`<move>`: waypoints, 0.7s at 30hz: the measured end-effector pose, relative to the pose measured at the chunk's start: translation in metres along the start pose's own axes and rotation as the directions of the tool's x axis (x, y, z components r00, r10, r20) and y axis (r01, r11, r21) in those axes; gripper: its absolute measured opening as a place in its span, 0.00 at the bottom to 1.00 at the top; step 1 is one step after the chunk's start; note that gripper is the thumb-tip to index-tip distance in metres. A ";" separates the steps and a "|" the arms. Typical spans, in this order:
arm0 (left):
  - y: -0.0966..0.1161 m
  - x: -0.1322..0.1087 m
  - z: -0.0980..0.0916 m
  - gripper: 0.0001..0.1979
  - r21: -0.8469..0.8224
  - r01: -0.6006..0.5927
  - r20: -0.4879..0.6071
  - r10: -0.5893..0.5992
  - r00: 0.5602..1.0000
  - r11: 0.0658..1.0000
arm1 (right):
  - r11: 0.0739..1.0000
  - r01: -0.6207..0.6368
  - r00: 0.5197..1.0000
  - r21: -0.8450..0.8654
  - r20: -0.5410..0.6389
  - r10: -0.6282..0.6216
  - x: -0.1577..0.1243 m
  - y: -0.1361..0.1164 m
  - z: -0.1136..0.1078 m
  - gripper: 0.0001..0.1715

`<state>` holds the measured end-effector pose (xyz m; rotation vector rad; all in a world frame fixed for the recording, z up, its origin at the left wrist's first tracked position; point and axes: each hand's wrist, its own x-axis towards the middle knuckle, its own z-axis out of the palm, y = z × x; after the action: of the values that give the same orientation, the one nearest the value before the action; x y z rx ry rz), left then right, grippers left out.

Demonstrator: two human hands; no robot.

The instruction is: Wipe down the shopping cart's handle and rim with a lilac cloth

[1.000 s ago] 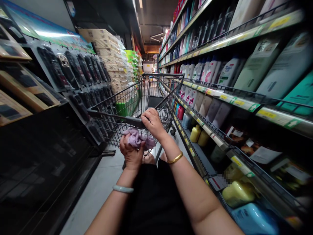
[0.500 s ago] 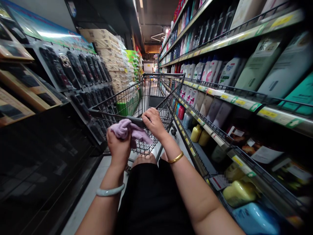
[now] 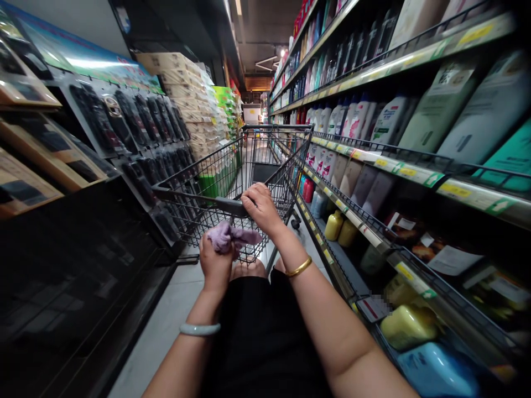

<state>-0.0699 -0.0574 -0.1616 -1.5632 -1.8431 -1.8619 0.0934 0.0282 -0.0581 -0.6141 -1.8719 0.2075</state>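
A bunched purple cloth (image 3: 222, 236) is clutched in my left hand (image 3: 214, 265), its loose end trailing to the right. That hand is below the handlebar, close to the near end of a black wire shopping cart (image 3: 213, 160). My right hand (image 3: 260, 205) is wrapped over the cart's dark handle (image 3: 230, 206). Through the wire mesh no goods show in the basket. A pale bangle (image 3: 199, 330) is on my left wrist and a gold bracelet (image 3: 299, 267) on my right.
Shelves of shampoo bottles (image 3: 357, 119) run along the right, close to the cart. To the left hang packaged dark goods (image 3: 124, 119), with stacked cartons (image 3: 176, 83) farther on. The tiled aisle floor (image 3: 166, 320) stretches ahead between them.
My left hand has moved down and slightly right with the cloth, away from the handlebar. My right hand stays on the handle, and the cart looks nearly unmoved.
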 end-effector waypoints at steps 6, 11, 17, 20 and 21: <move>0.042 0.019 0.003 0.25 0.025 -0.259 -0.047 0.259 0.965 0.966 | 0.999 0.033 0.999 0.009 -0.002 -0.033 0.000 0.002 0.000 0.16; 0.012 -0.036 0.015 0.23 0.116 -0.265 0.297 0.221 0.929 0.957 | 0.999 0.050 0.998 0.010 -0.025 -0.050 0.000 0.002 0.001 0.17; 0.001 -0.030 0.010 0.21 0.025 -0.221 0.230 0.210 0.950 0.975 | 0.999 0.048 0.998 0.012 -0.031 -0.047 0.000 0.003 0.002 0.18; 0.019 -0.006 0.004 0.24 0.005 -0.217 0.116 0.215 0.970 0.976 | 0.999 0.049 0.998 0.011 -0.030 -0.049 0.000 0.004 0.002 0.18; 0.024 -0.002 0.003 0.25 0.007 -0.216 0.094 0.215 0.972 0.976 | 0.999 0.042 0.999 0.009 -0.027 -0.042 -0.001 0.004 0.002 0.18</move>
<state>-0.0513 -0.0629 -0.1467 -1.7918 -1.6407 -1.7018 0.0928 0.0313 -0.0610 -0.5678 -1.8554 0.1797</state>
